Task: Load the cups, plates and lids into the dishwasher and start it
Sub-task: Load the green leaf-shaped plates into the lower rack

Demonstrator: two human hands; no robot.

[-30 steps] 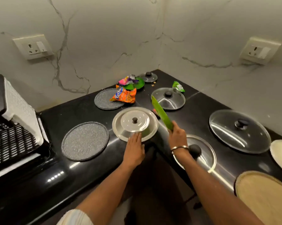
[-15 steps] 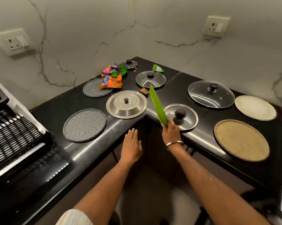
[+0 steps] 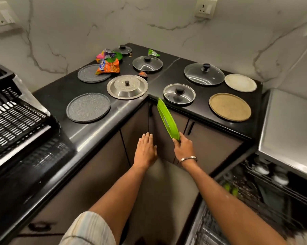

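Head view: the right hand (image 3: 183,147) grips the lower edge of a green plate (image 3: 166,119), held on edge and tilted, off the black worktop (image 3: 168,71) in front of the cabinet doors. The left hand (image 3: 145,150) hangs empty just beside it, palm down, fingers straight and together. Both forearms reach forward. The steel lid (image 3: 127,87) lies beyond the left hand; the open dishwasher rack (image 3: 266,188) sits below and right of the right hand.

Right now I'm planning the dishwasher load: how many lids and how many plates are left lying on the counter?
Glass lids: 4
Steel lids: 1
Grey plates: 2
Tan plates: 1
Cream plates: 1
Green plates: 1
Total: 10
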